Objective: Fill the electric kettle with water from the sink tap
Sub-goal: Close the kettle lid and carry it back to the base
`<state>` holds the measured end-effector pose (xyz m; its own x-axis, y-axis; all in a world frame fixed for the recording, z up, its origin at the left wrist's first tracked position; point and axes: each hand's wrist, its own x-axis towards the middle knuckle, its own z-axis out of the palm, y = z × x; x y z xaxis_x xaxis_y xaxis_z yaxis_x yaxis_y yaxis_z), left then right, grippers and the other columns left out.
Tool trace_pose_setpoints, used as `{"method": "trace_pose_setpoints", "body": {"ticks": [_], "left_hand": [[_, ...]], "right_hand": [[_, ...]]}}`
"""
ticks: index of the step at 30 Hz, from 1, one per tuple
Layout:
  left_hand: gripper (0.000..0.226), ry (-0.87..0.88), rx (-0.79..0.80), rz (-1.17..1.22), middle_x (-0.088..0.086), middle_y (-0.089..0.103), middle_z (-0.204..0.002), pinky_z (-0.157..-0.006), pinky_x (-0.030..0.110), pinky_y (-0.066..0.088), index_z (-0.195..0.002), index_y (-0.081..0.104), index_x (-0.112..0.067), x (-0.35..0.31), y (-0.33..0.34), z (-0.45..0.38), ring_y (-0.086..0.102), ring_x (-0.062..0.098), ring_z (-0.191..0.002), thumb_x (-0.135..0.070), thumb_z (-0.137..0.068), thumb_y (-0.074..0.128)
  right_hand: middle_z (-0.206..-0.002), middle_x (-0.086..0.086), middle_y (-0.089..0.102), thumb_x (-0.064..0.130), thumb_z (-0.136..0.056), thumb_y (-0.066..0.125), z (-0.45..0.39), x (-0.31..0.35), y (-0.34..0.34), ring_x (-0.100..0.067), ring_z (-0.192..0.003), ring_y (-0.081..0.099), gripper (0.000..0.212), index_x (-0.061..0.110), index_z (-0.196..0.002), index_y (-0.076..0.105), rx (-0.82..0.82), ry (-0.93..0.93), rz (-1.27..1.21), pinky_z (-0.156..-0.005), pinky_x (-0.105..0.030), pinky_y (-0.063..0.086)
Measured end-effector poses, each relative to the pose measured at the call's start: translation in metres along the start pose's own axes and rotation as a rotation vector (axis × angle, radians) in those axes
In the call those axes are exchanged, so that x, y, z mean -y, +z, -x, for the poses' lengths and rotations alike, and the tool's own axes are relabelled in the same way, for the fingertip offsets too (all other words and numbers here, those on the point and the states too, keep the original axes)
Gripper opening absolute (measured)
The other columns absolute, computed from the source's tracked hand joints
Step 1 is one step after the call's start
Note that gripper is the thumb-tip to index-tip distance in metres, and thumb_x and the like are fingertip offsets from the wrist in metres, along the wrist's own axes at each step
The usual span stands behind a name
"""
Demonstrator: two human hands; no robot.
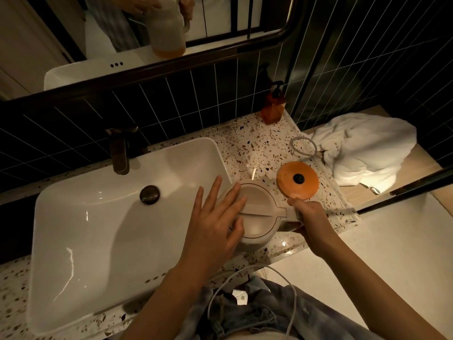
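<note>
A white electric kettle [259,214] stands on the speckled counter just right of the white sink basin [98,217], its lid down. My right hand [310,222] is closed around the kettle's handle on its right side. My left hand [215,217] lies flat with spread fingers across the left half of the lid. The dark metal tap [120,153] rises behind the basin at the back, with no water running. A round drain plug [149,194] sits in the basin floor. The kettle's orange base [297,180] lies on the counter behind it.
A white cord [304,148] loops from the base toward a crumpled white towel [362,146] at the right. An amber soap pump bottle [272,106] stands against the dark tiled wall. A mirror [147,33] hangs above. Another white cable [245,273] hangs near my waist.
</note>
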<state>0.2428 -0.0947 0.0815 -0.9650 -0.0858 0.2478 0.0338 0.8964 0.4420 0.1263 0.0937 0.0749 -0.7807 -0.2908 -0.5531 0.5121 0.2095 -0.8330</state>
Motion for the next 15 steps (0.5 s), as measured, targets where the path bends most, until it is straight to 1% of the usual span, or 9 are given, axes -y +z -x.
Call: {"method": "trace_pose_setpoints", "body": {"ticks": [2,4,5,7,9,11,12,13,15], "left_hand": [[0.044,-0.035,-0.021,0.068,0.003,0.042,-0.154,-0.119,0.057,0.017,-0.137,0.056,-0.015,0.0,0.002,0.001,0.019,0.024,-0.15,-0.025,-0.095,0.045],[0.048,-0.122,-0.059,0.188,0.001,0.036,-0.157,-0.119,0.056,0.016,-0.141,0.049,-0.021,0.001,0.002,0.002,0.013,0.019,-0.151,-0.026,-0.094,0.048],[0.051,-0.194,-0.075,0.282,-0.003,0.031,-0.159,-0.12,0.052,0.015,-0.144,0.044,-0.026,0.0,0.0,0.002,0.009,0.015,-0.152,-0.028,-0.093,0.05],[0.062,-0.379,-0.092,0.541,-0.014,0.021,-0.162,-0.121,0.039,0.016,-0.148,0.031,-0.038,-0.001,-0.005,0.002,0.007,0.004,-0.15,-0.027,-0.093,0.059],[0.074,-0.572,-0.1,0.793,-0.022,0.019,-0.16,-0.117,0.027,0.021,-0.149,0.023,-0.047,-0.002,-0.008,0.001,0.015,-0.003,-0.147,-0.024,-0.092,0.064],[0.073,-0.715,-0.064,0.913,-0.021,0.025,-0.158,-0.112,0.025,0.029,-0.148,0.022,-0.047,-0.003,-0.007,0.0,0.027,0.003,-0.144,-0.032,-0.09,0.063],[0.071,-0.762,-0.034,0.939,-0.02,0.03,-0.156,-0.11,0.025,0.033,-0.147,0.025,-0.047,-0.003,-0.005,0.0,0.033,0.008,-0.141,-0.04,-0.087,0.062],[0.067,-0.799,-0.005,0.967,-0.019,0.036,-0.152,-0.104,0.021,0.037,-0.143,0.029,-0.048,-0.003,-0.003,0.001,0.04,0.007,-0.136,-0.046,-0.084,0.06],[0.052,-0.847,0.027,1.034,-0.021,0.049,-0.132,-0.083,0.001,0.039,-0.136,0.037,-0.049,-0.006,-0.001,0.001,0.049,-0.013,-0.113,-0.045,-0.088,0.056]], "right_hand": [[-0.081,-0.035,0.065,0.01,-0.094,0.048,0.0,-0.001,0.0,-0.026,-0.063,0.073,0.037,-0.027,-0.096,0.054,0.01,0.004,-0.004,-0.062,-0.033,0.061],[-0.074,-0.022,0.069,0.01,-0.094,0.048,-0.001,-0.002,0.0,-0.024,-0.06,0.073,0.037,-0.027,-0.096,0.054,0.018,0.012,-0.012,-0.057,-0.029,0.06],[-0.073,-0.021,0.07,0.01,-0.094,0.049,-0.001,-0.002,0.0,-0.024,-0.06,0.073,0.037,-0.027,-0.096,0.054,0.02,0.013,-0.019,-0.055,-0.028,0.059],[-0.076,-0.027,0.066,0.009,-0.094,0.049,0.0,-0.002,0.001,-0.025,-0.061,0.073,0.037,-0.028,-0.096,0.053,0.025,0.008,-0.019,-0.054,-0.026,0.058],[-0.073,-0.026,0.068,0.007,-0.094,0.049,-0.001,-0.002,0.0,-0.024,-0.061,0.074,0.036,-0.028,-0.096,0.053,0.028,0.004,-0.015,-0.053,-0.026,0.057],[-0.073,-0.018,0.072,0.007,-0.095,0.049,-0.001,-0.001,0.001,-0.024,-0.06,0.074,0.033,-0.026,-0.096,0.055,0.026,0.009,-0.024,-0.053,-0.026,0.058],[-0.075,-0.018,0.072,0.007,-0.095,0.049,-0.002,-0.002,0.001,-0.024,-0.061,0.074,0.033,-0.026,-0.096,0.054,0.024,0.011,-0.027,-0.053,-0.027,0.059],[-0.078,-0.02,0.071,0.007,-0.095,0.049,-0.002,-0.002,0.0,-0.024,-0.061,0.074,0.033,-0.026,-0.096,0.054,0.023,0.017,-0.03,-0.054,-0.027,0.059],[-0.078,-0.02,0.071,0.007,-0.095,0.049,-0.001,-0.002,0.0,-0.026,-0.063,0.073,0.033,-0.026,-0.095,0.054,0.02,0.021,-0.034,-0.055,-0.028,0.059]]}}
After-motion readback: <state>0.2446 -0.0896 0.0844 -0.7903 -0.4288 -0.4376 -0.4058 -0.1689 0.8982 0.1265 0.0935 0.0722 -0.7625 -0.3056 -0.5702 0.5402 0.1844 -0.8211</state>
